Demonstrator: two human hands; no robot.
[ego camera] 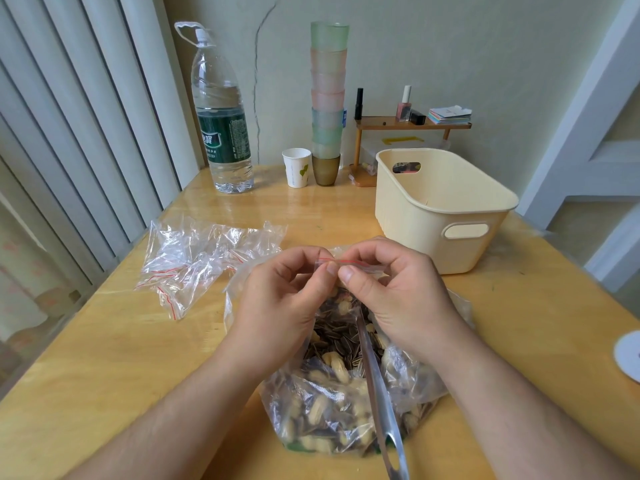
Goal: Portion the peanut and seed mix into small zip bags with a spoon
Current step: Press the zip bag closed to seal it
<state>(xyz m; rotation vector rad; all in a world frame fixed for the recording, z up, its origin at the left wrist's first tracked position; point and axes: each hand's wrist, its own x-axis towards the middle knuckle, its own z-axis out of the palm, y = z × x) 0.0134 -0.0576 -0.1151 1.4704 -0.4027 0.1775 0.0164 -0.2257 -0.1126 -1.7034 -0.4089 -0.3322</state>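
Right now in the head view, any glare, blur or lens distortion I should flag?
Head view: wide-angle bending bows the white vertical blinds and the pale door frame; window glare sheens the glossy yellow wooden table near the clear plastic water bottle; highlights sparkle on the empty clear zip bags; the metal spoon handle looks soft near the bottom edge.

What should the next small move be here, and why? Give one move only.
Probably run both thumbs outward along the red zip line of the small zip bag to seal it. The left hand and right hand both pinch its top edge, it appears to hold some mix, and the spoon rests unheld in the big bag.
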